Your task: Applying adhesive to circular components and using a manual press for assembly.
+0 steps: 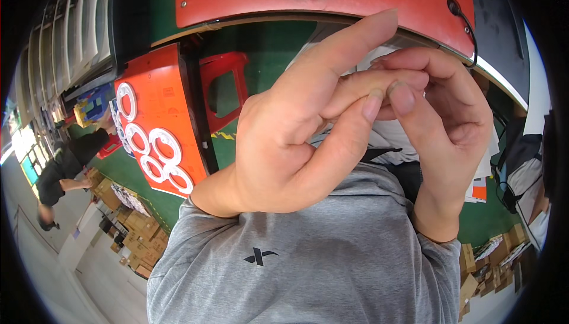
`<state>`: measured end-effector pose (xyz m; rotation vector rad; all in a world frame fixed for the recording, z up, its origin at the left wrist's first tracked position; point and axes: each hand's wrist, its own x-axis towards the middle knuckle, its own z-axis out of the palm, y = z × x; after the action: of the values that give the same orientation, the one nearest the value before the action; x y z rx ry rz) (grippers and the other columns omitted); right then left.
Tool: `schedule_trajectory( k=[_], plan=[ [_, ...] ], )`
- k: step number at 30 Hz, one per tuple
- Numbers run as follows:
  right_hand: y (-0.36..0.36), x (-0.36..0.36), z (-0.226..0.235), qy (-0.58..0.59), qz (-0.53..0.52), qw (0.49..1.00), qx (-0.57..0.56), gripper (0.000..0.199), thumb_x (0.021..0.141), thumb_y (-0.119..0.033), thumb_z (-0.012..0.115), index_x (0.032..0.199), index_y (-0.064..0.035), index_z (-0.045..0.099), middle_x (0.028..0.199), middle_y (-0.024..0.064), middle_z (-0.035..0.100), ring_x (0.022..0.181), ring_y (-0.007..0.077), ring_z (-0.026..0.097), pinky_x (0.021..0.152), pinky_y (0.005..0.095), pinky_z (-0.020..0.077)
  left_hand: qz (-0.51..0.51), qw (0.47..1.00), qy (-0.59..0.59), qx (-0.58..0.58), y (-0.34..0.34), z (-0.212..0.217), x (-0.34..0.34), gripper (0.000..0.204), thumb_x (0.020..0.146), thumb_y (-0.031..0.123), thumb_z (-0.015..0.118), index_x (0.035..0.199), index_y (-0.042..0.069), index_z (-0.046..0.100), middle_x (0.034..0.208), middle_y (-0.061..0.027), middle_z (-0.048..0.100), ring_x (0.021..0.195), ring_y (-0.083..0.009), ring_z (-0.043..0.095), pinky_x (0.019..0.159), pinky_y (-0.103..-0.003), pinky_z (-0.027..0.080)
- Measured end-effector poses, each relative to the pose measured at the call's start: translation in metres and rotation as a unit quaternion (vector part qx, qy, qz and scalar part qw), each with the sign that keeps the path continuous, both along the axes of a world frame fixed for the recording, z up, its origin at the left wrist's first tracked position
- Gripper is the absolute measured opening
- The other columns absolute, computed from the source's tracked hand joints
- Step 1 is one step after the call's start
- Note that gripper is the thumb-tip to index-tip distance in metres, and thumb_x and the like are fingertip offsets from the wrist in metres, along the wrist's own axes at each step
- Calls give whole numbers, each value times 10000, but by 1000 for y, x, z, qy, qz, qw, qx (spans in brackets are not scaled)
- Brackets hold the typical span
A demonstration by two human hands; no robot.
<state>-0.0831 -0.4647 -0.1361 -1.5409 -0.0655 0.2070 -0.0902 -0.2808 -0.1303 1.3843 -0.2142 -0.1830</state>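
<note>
Left hand point(296, 128) and right hand point(447, 110) are held with fingertips touching, apparently for fine control; whether anything is pinched cannot be told. Leftward of both, white rings point(153, 143) are laid flat on a red worktop point(157, 78), presumably for access.

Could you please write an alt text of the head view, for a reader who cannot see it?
A person's left hand and right hand meet above a grey shirt; whether they hold anything is unclear. To the left, white rings lie on a red table, near a red stool.
</note>
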Motion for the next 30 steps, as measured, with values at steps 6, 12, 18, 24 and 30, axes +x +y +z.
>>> schedule_trajectory(
  k=[6,12,18,24,30],
  plan=[
    [-1,2,-3,13,2,1000,21,282,973,-67,706,1196,96,651,1093,167,732,977,186,723,873,296,596,-13,996,-67,49,6,14,10,485,1013,-96,501,1470,-207,385,1237,-218,720,1110,-214,724,937,-290,593],
    [-2,3,-4,-6,19,999,29,291,973,-75,712,1200,96,651,1080,151,733,975,174,720,877,289,590,-4,980,-200,15,8,-13,7,514,1005,-112,478,1498,-197,358,1143,-186,751,1084,-178,717,932,-280,586],
    [-2,3,-3,13,15,999,39,297,971,-84,720,1197,95,651,1062,139,733,959,170,722,868,285,592,-12,978,-201,46,11,-11,7,535,990,-116,503,1501,-194,367,1131,-173,762,1086,-177,722,928,-262,567],
    [-3,2,0,29,17,999,41,299,970,-80,721,1200,94,644,1064,149,734,947,174,728,850,285,601,16,959,-265,102,9,-8,13,526,958,-113,551,1461,-200,425,1145,-196,767,1087,-203,736,947,-276,559],
    [-3,2,-2,24,20,998,48,297,964,-69,724,1201,90,644,1072,153,732,953,180,728,859,289,598,15,995,-49,91,0,-6,3,492,943,-123,563,1419,-208,474,1179,-215,750,1099,-226,742,952,-288,562]
  ],
)
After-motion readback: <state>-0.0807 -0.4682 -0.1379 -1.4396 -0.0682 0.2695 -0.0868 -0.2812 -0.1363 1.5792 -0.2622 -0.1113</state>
